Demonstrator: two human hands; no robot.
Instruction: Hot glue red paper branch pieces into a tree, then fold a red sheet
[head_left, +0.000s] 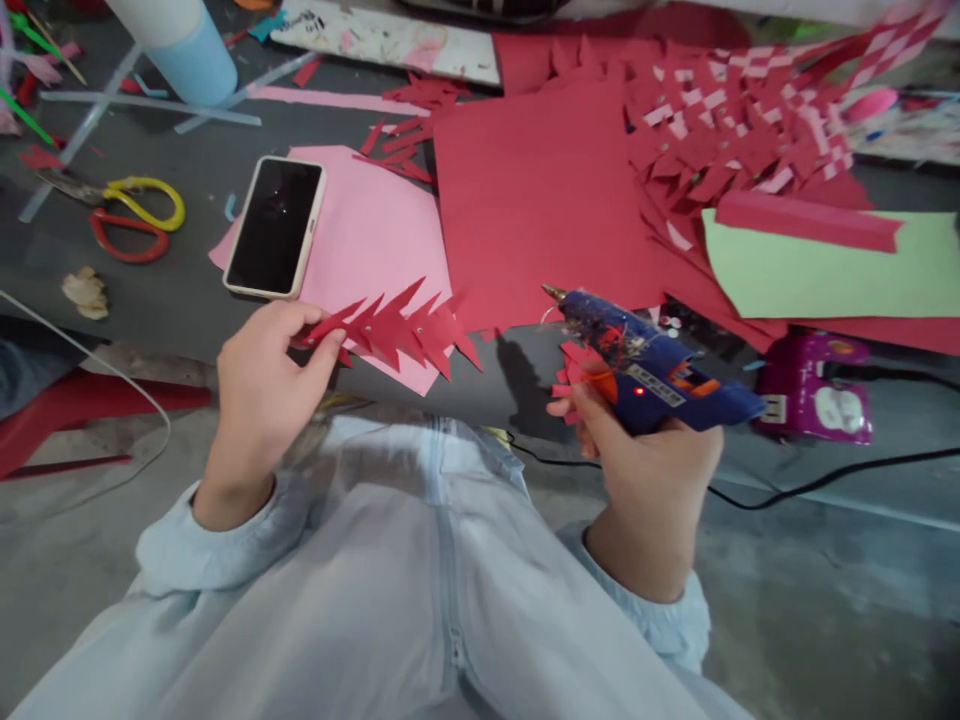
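The left hand (262, 385) pinched the spiky red paper strip (390, 330) by one end over the pink paper (375, 220), apparently to leave its points exposed, while the right hand (652, 480) gripped the blue glue gun (637, 360), nozzle held clear of the strip.

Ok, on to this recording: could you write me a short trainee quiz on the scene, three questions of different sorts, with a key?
1. Multiple choice: what colour is the sheet directly under the phone?
a) green
b) pink
c) white

2. True or false: the right hand holds the glue gun, and a small red light glows on its side.

3. Fill the gap: the left hand pinches one end of a spiky paper strip whose colour is ____.

Key: 1. b; 2. true; 3. red
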